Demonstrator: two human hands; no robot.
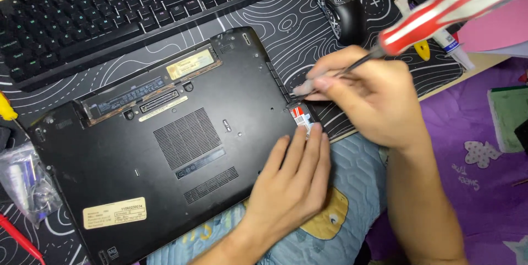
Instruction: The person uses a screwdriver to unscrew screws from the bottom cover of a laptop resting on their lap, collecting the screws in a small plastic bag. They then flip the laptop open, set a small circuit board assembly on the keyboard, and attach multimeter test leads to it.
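While a black laptop (165, 149) lies upside down on a desk mat patterned with white contour lines (286, 28), two bare hands work at its right-hand edge. Far to the left of the grip, a clear plastic bag of small parts (27, 182) sits beside the laptop's corner, with a yellow tool handle (6, 108) above it and a thin red tool (19, 240) below. A black keyboard (126, 6) lies beyond the laptop, up and to the left of the hands. The left hand (291, 182) rests flat on the laptop's underside, fingers together and not closed on anything, its fingertips touching a small red and white part (301, 116) seated in a slot at the laptop's edge. Directly above those fingertips, the right hand (368, 100) has its fingers pinched tight around the thin metal shaft of a red and white screwdriver (440, 9), whose tip points down to the same slot; the blurred handle rises up and to the right of the grip. A black mouse (341, 9) sits just above the right hand. Right of the grip lie a tube of glue (454, 45), a pink sheet (495, 25) and purple cloth (473, 149).
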